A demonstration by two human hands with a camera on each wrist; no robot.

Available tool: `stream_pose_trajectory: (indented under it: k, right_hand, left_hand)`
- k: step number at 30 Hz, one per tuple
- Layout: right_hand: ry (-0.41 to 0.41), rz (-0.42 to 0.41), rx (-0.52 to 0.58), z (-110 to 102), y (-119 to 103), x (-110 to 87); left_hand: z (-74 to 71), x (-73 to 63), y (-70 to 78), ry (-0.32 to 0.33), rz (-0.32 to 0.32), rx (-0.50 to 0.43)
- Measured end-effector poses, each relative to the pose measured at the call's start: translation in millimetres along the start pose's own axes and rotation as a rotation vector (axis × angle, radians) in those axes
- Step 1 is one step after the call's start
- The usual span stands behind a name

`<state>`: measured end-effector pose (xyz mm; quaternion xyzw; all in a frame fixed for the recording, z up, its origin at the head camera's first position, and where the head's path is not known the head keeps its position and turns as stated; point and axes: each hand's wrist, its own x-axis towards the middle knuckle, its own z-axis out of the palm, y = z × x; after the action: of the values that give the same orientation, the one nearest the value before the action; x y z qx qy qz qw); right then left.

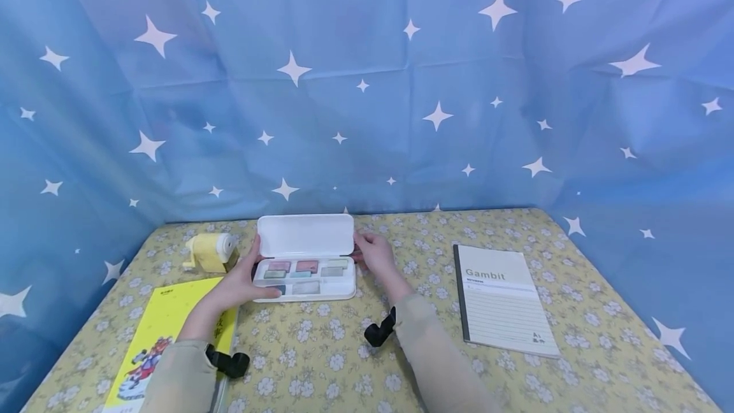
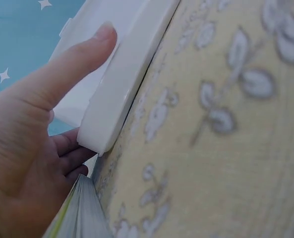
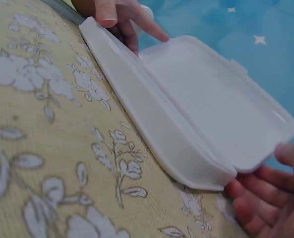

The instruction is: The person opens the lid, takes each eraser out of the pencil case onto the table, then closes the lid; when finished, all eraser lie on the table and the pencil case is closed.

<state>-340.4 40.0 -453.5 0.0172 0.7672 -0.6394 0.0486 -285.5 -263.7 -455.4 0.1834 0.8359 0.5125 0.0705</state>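
A white pencil case [image 1: 306, 234] lies on the table with its lid raised and leaning back. Inside its shallow base are several small rectangular blocks [image 1: 306, 266] in pink, green, blue and grey-white. My left hand [image 1: 250, 279] grips the left end of the case, thumb [image 2: 104, 37] over the front rim and fingers [image 2: 70, 156] round the end. At the right end, by the hinge, my right hand [image 1: 375, 255] holds the case, its thumb [image 3: 285, 152] at the lid's edge and its fingers [image 3: 263, 193] by the base corner.
A yellow-and-white pencil sharpener [image 1: 211, 252] with a crank stands left of the case. A yellow book [image 1: 163, 330] lies under my left forearm. The Gambit notebook [image 1: 504, 301] is on the right of the flowered tablecloth [image 1: 321, 362]. A blue starry curtain [image 1: 367, 113] rises behind.
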Motion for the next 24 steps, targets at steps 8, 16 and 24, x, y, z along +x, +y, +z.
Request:
stream_pose_trajectory:
  k: [8,16,24]
  right_hand:
    - [-0.011,-0.029,0.018,0.5,4.5,-0.2]
    - [0.018,-0.036,0.015,0.8,6.9,0.7]
    - [0.039,-0.014,0.007,-1.8,7.9,1.6]
  left_hand:
    - [-1.1,-6.2,0.4,0.01,0.009,0.082]
    - [-4.6,-7.7,-2.0,-0.013,0.001,0.057]
    - [-6.5,-9.1,0.7,-0.054,-0.041,0.05]
